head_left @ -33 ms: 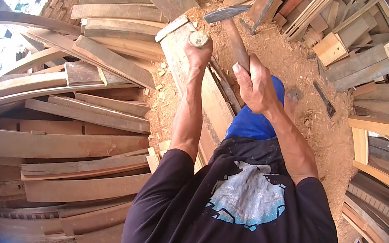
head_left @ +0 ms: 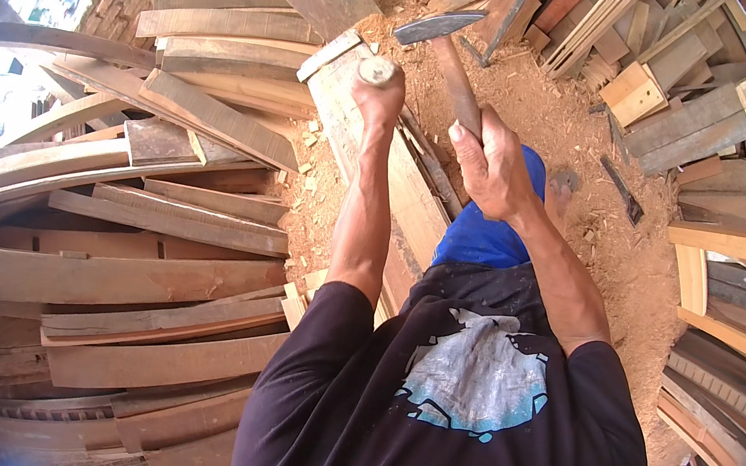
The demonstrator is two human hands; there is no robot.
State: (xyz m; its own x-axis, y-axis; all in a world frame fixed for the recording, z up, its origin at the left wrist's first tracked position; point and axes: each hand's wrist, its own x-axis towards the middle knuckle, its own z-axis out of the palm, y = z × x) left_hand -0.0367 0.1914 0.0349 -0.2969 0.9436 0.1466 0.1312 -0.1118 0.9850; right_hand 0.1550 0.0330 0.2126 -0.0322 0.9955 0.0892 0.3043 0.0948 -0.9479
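My left hand is closed in a fist around a chisel. Only the pale, worn round butt of the chisel's handle shows above the fist; its blade is hidden below. Under that fist lies a long light wooden board with a crosspiece at its far end. My right hand grips a hammer by its brown wooden handle. The dark metal hammer head is raised to the upper right of the chisel butt, apart from it.
Stacked curved planks fill the left side. Wood chips and sawdust cover the floor. A dark metal bar lies to the right. Offcuts and a wooden frame stand along the right side.
My left hand and the chisel have shifted very slightly to the left. The hammer head has moved a touch to the right; all else looks the same.
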